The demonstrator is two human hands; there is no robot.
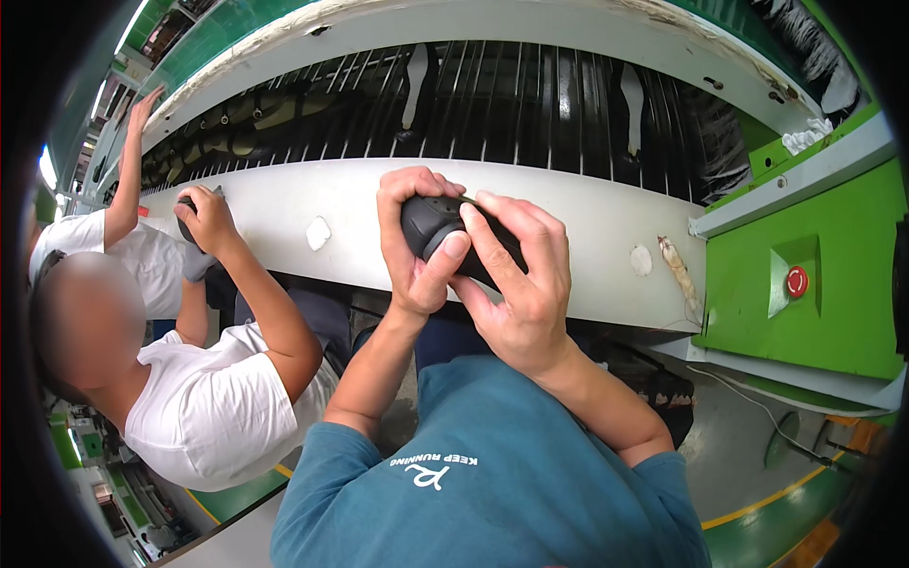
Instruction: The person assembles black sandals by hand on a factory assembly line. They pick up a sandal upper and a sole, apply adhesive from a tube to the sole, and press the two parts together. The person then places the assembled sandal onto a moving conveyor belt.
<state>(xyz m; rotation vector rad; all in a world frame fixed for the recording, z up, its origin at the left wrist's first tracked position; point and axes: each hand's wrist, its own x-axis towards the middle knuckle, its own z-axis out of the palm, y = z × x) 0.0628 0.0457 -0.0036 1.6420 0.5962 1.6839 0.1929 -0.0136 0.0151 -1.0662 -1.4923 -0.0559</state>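
Observation:
Above the white table edge, a black shoe (431, 224) is held between my two hands, its rounded end to the left. My left hand (412, 248) wraps round that end, with the thumb pressed on the near side and the fingers over the far side. On the right, my right hand (523, 282) grips the body, its fingers lying across the top and its thumb underneath. My palms and fingers hide much of the shoe. Beyond it, two pale sole-shaped pieces, one to the left (415, 87) and one to the right (632, 109), lie on the dark slatted conveyor (516, 104).
Round white pads (319, 233) (641, 261) and a worn tan stick (678, 273) rest on the white ledge (597, 227). At right stands a green machine panel (843, 237) with a red button (797, 280). A co-worker (213, 393) at left holds a dark item (187, 216); another person reaches farther back.

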